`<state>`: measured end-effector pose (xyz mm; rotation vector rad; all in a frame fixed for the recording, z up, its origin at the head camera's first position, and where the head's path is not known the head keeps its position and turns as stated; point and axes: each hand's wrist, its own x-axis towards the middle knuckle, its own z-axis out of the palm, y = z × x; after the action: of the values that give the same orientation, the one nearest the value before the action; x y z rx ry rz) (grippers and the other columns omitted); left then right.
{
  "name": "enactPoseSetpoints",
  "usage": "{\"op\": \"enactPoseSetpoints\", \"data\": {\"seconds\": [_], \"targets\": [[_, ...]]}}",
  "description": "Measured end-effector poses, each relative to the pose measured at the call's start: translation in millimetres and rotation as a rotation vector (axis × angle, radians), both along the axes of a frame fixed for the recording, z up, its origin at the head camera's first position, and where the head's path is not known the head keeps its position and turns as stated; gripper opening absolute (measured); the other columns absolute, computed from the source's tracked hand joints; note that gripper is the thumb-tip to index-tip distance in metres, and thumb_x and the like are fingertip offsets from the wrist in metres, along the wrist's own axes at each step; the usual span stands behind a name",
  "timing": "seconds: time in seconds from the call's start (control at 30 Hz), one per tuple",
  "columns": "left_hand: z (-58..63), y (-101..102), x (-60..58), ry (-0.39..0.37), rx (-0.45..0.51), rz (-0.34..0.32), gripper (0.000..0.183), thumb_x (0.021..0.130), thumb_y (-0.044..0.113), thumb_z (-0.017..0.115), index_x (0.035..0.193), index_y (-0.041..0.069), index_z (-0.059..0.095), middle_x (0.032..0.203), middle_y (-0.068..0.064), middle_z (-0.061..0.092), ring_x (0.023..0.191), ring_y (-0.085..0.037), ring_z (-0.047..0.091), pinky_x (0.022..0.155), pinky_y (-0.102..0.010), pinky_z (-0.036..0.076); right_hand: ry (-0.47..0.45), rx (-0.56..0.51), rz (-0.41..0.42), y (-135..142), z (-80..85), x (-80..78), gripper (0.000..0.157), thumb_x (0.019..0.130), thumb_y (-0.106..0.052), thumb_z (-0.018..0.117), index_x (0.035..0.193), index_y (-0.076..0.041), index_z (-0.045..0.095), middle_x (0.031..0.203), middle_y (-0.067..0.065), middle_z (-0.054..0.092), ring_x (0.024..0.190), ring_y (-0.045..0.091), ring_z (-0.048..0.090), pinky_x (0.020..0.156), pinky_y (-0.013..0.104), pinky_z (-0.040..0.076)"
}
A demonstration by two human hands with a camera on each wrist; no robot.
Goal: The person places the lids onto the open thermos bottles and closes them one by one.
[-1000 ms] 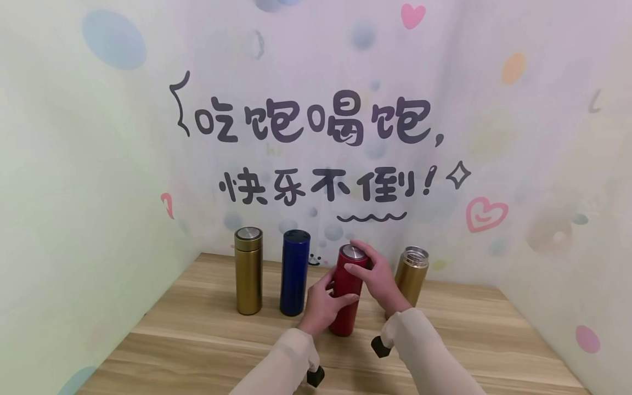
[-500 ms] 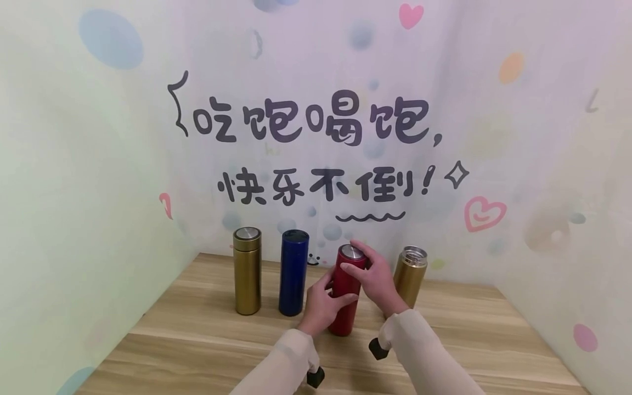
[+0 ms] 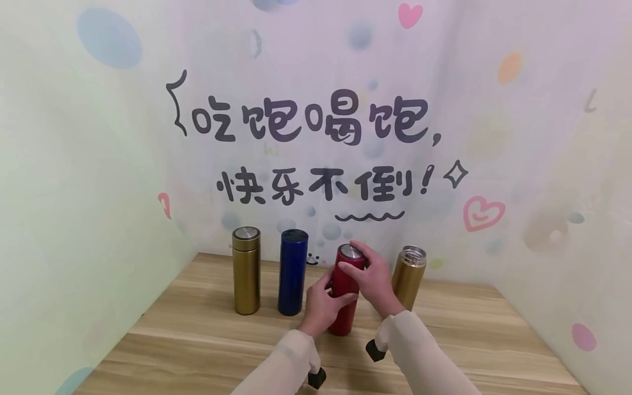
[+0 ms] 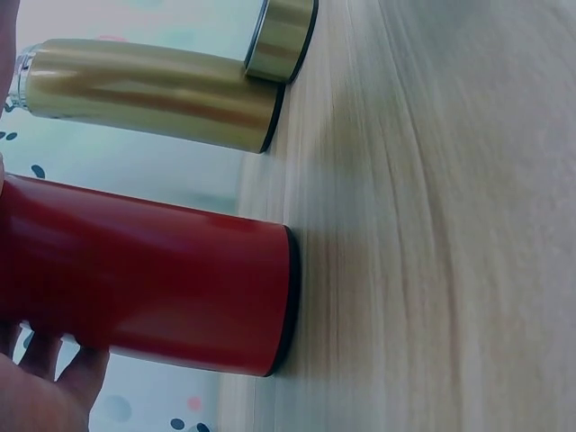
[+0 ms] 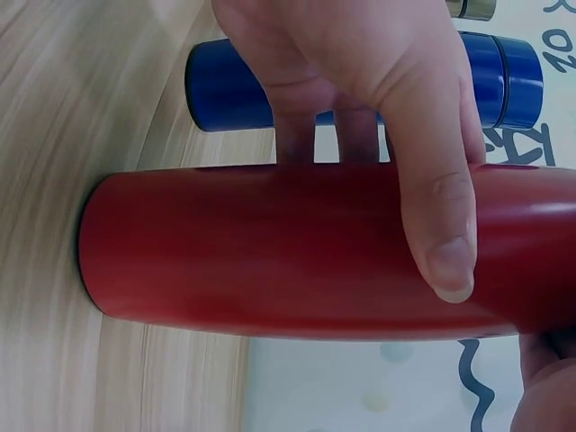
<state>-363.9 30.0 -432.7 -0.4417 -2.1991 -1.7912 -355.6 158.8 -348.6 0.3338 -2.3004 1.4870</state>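
A red thermos (image 3: 344, 283) with a silver-topped lid stands upright on the table. My left hand (image 3: 322, 308) grips its body around the middle, with the thumb across the front; the right wrist view shows that thumb (image 5: 441, 225) lying along the red side. Higher up, my right hand (image 3: 376, 281) holds the thermos at the lid, thumb in front and fingers over the far side. Part of my right hand shows at the lower left of the left wrist view. The base (image 4: 286, 306) of the thermos sits on the wood.
To the left stand a blue thermos (image 3: 292, 274) and a lidded gold thermos (image 3: 247, 280). On the right, behind my right hand, is an uncapped gold thermos (image 3: 411, 274); its gold cap (image 4: 283, 38) lies beside its base. A printed cloth (image 3: 316, 71) encloses the wooden table (image 3: 197, 351).
Both hands keep their hold on the red thermos, which stays in place. The head view has drifted slightly, and my right wrist has shifted very slightly left.
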Motion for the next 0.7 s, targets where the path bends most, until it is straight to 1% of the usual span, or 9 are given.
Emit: {"op": "enactPoseSetpoints", "data": {"seconds": [0.23, 0.37, 0.47, 0.6, 0.7], "targets": [[-1.4, -1.0, -2.2, 0.000, -0.014, -0.004, 0.080, 0.081, 0.037, 0.079, 0.149, 0.021, 0.041, 0.137, -0.003, 0.056, 0.121, -0.025, 0.056, 0.093, -0.043, 0.050, 0.007, 0.012, -0.001, 0.8, -1.4, -1.2, 0.058, 0.085, -0.024, 0.077, 0.138, -0.020, 0.054, 0.130, 0.010, 0.057, 0.113, 0.031, 0.057, 0.088, 0.046, 0.053], [0.3, -2.7, -2.6, 0.013, -0.022, -0.003, 0.077, 0.081, 0.036, 0.079, 0.147, 0.021, 0.043, 0.136, -0.003, 0.056, 0.120, -0.026, 0.056, 0.092, -0.044, 0.051, 0.015, 0.011, 0.020, 1.0, -2.3, -2.1, 0.058, 0.086, -0.025, 0.076, 0.138, -0.019, 0.054, 0.131, 0.010, 0.056, 0.113, 0.031, 0.057, 0.089, 0.047, 0.053], [1.0, -3.2, -3.3, 0.008, -0.036, -0.004, 0.077, 0.080, 0.037, 0.080, 0.146, 0.021, 0.044, 0.136, -0.004, 0.056, 0.119, -0.027, 0.057, 0.092, -0.045, 0.051, 0.003, 0.005, 0.038, 2.1, -3.3, -2.5, 0.058, 0.086, -0.026, 0.076, 0.139, -0.021, 0.052, 0.132, 0.009, 0.055, 0.115, 0.031, 0.055, 0.090, 0.047, 0.052], [2.0, -3.0, -5.5, 0.008, -0.037, -0.012, 0.081, 0.078, 0.041, 0.080, 0.147, 0.020, 0.043, 0.137, -0.005, 0.055, 0.119, -0.028, 0.056, 0.092, -0.044, 0.051, -0.016, -0.022, 0.069, 5.3, -4.5, -3.3, 0.065, 0.086, -0.026, 0.076, 0.143, -0.024, 0.046, 0.137, 0.008, 0.051, 0.120, 0.031, 0.052, 0.094, 0.048, 0.049], [2.5, -3.4, -8.4, 0.020, -0.019, -0.006, 0.083, 0.077, 0.044, 0.081, 0.147, 0.017, 0.043, 0.135, -0.006, 0.056, 0.118, -0.027, 0.057, 0.092, -0.043, 0.051, -0.013, -0.039, 0.102, 9.2, -5.8, -4.5, 0.071, 0.086, -0.028, 0.076, 0.147, -0.022, 0.039, 0.142, 0.008, 0.047, 0.127, 0.030, 0.047, 0.102, 0.048, 0.043]]}}
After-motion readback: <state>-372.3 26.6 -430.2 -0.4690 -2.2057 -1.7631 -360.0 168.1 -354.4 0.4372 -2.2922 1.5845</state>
